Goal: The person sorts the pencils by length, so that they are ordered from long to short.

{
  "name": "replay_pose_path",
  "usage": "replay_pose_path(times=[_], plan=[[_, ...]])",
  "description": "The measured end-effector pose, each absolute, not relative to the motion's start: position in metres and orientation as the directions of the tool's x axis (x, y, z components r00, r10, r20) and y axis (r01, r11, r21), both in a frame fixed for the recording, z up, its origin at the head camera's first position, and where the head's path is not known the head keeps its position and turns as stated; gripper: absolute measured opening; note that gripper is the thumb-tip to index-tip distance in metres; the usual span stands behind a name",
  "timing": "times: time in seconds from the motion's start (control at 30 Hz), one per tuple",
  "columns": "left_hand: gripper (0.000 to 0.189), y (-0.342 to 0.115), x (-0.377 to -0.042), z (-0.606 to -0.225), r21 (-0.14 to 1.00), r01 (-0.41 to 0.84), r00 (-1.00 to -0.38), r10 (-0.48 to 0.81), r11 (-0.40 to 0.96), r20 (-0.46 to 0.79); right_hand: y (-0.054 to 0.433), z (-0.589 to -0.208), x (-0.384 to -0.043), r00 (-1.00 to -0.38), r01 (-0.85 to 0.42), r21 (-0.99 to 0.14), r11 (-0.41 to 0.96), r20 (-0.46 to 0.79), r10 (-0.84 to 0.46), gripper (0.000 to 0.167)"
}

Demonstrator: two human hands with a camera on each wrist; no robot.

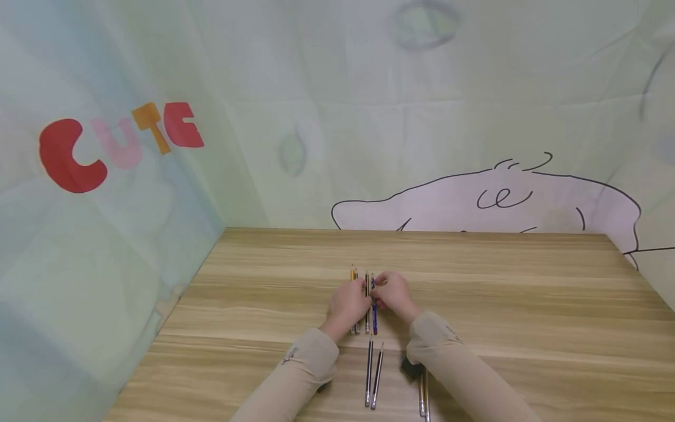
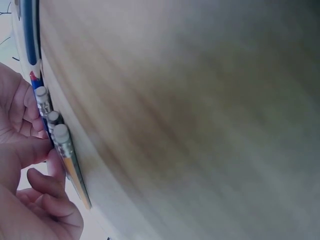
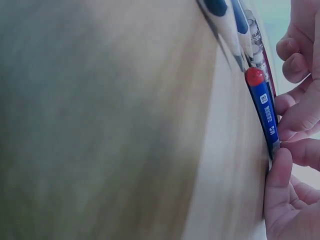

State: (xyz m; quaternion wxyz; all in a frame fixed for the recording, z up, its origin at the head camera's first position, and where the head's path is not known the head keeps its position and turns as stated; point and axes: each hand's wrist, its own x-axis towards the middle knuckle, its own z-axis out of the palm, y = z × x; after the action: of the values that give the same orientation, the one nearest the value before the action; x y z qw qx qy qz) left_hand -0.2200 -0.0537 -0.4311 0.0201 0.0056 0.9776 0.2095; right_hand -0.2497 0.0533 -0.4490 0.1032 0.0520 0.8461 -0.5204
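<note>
While curled, right hand [image 1: 394, 291] (apparently) pinches blue pencil [image 3: 263, 103].

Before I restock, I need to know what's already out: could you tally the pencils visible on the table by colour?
Dark pencils: 4
Yellowish pencils: 3, two of them partly under the right sleeve
Blue pencil: 1
Total: 8 in view; more could be hidden.
</note>
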Motion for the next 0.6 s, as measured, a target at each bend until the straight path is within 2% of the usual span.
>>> replay_pose_path(times=[0.6], plan=[[0.034,-0.0557,-0.2176,-0.4316,0.494,-0.019,-0.997,0.019,0.869,-0.072,0.0554,-0.4493,-0.2491,-0.968,0.217,-0.889,0.404,-0.249,-0.027,0.028]])
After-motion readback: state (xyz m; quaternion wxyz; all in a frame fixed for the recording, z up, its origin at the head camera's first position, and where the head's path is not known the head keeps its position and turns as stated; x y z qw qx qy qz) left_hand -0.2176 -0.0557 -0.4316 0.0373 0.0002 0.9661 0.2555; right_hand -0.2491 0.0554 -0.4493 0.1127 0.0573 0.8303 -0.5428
